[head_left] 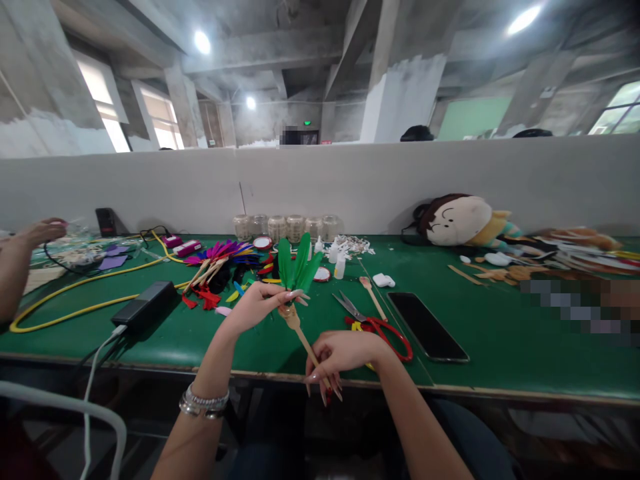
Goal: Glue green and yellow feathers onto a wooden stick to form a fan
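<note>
Left grip [260,305] clenched on a wooden stick [299,337], with green feathers [296,262] on top

Right grip [345,353] curls at the stick's lower end; I cannot tell if it clenches. The stick slants, feathers up toward the far side, lower end toward the front edge of the worktop [165,360]. If the left grip loosens, the feathers may slip or bend.

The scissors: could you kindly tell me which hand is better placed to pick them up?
Probably the right hand: it lies nearer the scissors, while the left hand holds the wooden stick bearing the green feathers.
</note>
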Demonstrator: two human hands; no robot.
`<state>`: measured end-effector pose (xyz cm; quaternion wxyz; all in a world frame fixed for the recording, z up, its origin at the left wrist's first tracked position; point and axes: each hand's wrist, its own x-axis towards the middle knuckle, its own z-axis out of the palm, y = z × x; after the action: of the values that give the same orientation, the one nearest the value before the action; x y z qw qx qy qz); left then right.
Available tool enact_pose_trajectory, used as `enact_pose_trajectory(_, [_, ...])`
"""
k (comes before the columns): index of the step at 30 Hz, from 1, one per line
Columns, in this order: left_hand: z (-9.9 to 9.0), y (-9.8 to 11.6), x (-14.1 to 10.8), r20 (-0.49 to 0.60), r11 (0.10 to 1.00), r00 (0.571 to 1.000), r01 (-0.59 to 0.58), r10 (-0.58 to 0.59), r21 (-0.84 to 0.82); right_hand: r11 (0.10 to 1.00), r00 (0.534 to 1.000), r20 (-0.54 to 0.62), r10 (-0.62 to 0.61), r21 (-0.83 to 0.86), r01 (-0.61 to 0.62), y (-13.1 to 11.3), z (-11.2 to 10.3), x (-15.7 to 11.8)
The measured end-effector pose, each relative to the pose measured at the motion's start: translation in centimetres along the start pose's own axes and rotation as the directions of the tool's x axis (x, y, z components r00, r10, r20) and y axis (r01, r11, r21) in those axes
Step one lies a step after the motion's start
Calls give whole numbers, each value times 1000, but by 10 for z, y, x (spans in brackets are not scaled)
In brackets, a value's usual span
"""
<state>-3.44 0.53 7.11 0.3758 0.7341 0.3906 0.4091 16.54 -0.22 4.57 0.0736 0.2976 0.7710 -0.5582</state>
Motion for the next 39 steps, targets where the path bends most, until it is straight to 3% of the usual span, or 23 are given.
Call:
enact_pose_trajectory(8, [-1, -2, -1, 1, 1000, 1000, 7, -7, 13, 998, 1000, -21, -7, 65, 8, 4, 1, 1])
enact_pose_trajectory(12, [-7, -16, 5, -180, 968, 983, -24, -22, -250, 997, 998, -63, -23, 77, 28, 8, -1, 0])
enact_pose_trajectory(14, [-11, -26, 8, -274, 955, 960, -19, -66, -297, 997, 996, -79, -35, 70, 41, 7, -3, -1])
enact_pose_trajectory(16, [-15, -36, 9, -400, 978, 909, 34, -116, -207, 997, 995, -86, -49, 60, 54, 5, -4, -2])
enact_pose_trajectory(18, [-16, -47, 8, -509, 985, 847, 173, -152, -6, 997, 995, -86, -54, 48, 59, 3, -4, -3])
enact_pose_trajectory(20, [-13, -57, 4, -506, 897, 843, 353, -182, 267, 997, 995, -83, -54, 52, 58, 2, -4, -3])
enact_pose_trajectory(23, [1, -68, 0, -410, 590, 876, 476, -254, 652, 995, 994, -98, -48, 78, 55, 1, -3, -4])
enact_pose_trajectory(25, [14, -71, 1, -424, 376, 857, 510, -292, 773, 994, 993, -107, -43, 93, 53, 1, -3, -5])
enact_pose_trajectory(27, [28, -72, 2, -435, 246, 844, 514, -313, 821, 994, 993, -108, -42, 100, 53, 1, -3, -6])
enact_pose_trajectory(32, [47, -68, 5, -362, 208, 859, 453, -363, 867, 994, 994, -104, -35, 103, 46, 2, -3, -6])
enact_pose_trajectory(39, [43, -56, -5, -318, 195, 852, 425, -415, 884, 994, 986, -152, -63, 79, 76, 3, -7, -14])
